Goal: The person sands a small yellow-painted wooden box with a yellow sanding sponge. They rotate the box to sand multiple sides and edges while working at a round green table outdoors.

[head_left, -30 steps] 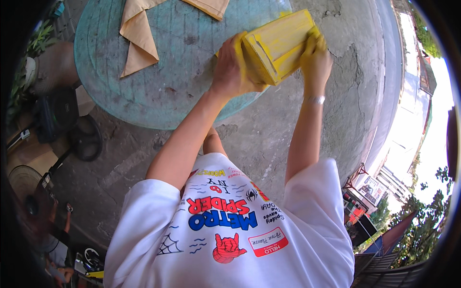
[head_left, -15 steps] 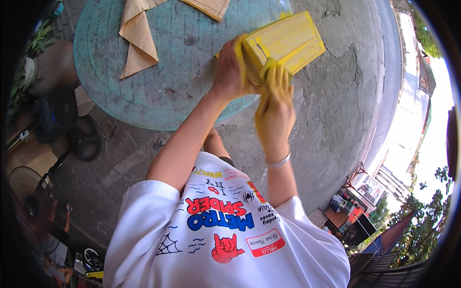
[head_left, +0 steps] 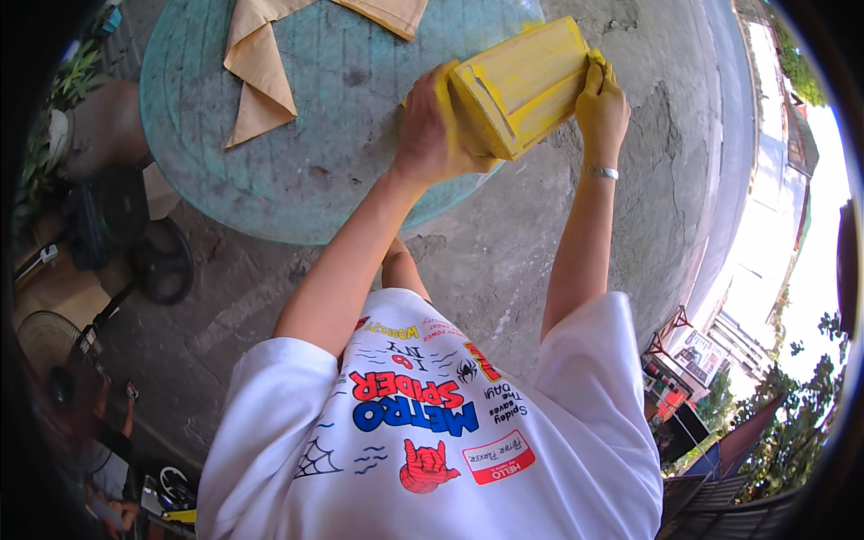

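Observation:
A yellow wooden box point(head_left: 526, 85), its paint streaky and worn pale in places, is held tilted above the near right edge of a round blue-green table point(head_left: 351, 171). My left hand point(head_left: 430, 130) grips it by its left end, fingers wrapped round the side and underneath. At the box's right end is my right hand point(head_left: 601, 103), its fingers closed and stained yellow. They pinch a small yellow-stained piece point(head_left: 594, 56) against the box's edge; whether it is cloth, sponge or paper I cannot tell.
A folded tan sheet point(head_left: 261, 76) lies at the table's far left. On the left are a black speaker-like box point(head_left: 103, 211), a dark round base point(head_left: 164, 261) and a fan point(head_left: 49, 342). Parts of other people show at the lower left. Cracked concrete ground point(head_left: 657, 135) runs along the right.
My right hand has moved right and away from me, from the box's near left corner to its right end, carrying the small piece. My left hand still holds the box, barely moved.

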Action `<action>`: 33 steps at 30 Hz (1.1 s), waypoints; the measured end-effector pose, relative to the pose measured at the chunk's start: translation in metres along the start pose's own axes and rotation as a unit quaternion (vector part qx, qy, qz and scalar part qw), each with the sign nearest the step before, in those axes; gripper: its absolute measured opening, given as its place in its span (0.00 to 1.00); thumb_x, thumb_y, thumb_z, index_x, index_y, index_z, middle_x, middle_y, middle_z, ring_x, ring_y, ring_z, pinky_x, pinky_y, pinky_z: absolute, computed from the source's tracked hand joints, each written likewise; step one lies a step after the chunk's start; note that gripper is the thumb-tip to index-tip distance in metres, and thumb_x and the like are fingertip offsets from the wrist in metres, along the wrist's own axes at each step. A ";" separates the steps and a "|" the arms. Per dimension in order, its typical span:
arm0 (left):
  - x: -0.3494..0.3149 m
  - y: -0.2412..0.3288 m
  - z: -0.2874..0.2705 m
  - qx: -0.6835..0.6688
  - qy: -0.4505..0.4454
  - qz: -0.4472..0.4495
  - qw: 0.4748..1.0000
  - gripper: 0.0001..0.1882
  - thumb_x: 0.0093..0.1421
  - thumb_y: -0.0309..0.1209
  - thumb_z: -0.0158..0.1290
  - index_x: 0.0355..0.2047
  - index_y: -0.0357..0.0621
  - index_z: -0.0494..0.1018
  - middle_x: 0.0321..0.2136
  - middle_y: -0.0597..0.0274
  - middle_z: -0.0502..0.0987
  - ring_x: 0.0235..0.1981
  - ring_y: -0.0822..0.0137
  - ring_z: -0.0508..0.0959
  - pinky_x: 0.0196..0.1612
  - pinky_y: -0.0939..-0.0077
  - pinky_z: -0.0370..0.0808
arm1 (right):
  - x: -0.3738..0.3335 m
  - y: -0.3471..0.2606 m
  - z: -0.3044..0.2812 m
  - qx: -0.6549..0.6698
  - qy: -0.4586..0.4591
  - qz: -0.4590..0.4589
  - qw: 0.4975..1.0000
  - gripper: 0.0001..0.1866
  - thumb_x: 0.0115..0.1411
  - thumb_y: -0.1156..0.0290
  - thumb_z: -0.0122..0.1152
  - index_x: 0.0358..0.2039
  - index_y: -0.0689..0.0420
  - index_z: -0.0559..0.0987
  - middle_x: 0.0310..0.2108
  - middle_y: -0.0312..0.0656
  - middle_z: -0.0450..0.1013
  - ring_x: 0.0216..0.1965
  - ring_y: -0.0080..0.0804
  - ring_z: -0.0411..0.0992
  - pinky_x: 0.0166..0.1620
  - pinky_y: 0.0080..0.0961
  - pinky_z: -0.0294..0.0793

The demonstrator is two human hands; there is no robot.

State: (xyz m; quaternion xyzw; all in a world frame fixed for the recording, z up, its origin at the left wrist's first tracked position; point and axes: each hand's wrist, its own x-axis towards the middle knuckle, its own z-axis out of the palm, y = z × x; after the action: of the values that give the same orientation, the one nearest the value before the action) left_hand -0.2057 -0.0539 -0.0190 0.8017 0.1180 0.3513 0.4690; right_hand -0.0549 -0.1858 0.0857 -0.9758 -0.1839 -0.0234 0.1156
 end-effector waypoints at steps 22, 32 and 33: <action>0.006 0.001 -0.002 -0.010 -0.007 0.007 1.000 0.54 0.32 0.46 0.78 0.59 0.43 0.66 0.54 0.51 0.73 0.56 0.48 0.71 0.61 0.53 0.67 | -0.004 -0.007 0.022 -0.015 0.060 -0.085 0.994 0.21 0.72 0.62 0.52 0.60 0.56 0.77 0.58 0.51 0.76 0.59 0.52 0.75 0.58 0.43 0.79; 0.002 -0.010 -0.003 0.040 -0.013 0.027 0.999 0.62 0.33 0.53 0.77 0.65 0.40 0.59 0.56 0.47 0.69 0.58 0.45 0.69 0.62 0.50 0.67 | -0.012 -0.028 0.012 -0.035 -0.031 -0.047 0.998 0.20 0.69 0.65 0.54 0.59 0.57 0.78 0.57 0.53 0.77 0.50 0.53 0.80 0.41 0.41 0.85; 0.000 -0.016 -0.002 0.023 -0.026 0.007 0.999 0.63 0.33 0.53 0.77 0.65 0.40 0.59 0.57 0.47 0.68 0.59 0.44 0.68 0.62 0.50 0.67 | -0.030 -0.033 0.027 -0.015 0.040 -0.117 0.992 0.21 0.69 0.67 0.54 0.60 0.57 0.77 0.59 0.54 0.75 0.53 0.53 0.79 0.42 0.40 0.86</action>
State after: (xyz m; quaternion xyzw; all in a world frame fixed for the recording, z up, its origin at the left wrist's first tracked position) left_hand -0.2055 -0.0441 -0.0314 0.8223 0.1080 0.3305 0.4506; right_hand -0.0951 -0.1604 0.0635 -0.9474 -0.2922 -0.0782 0.1043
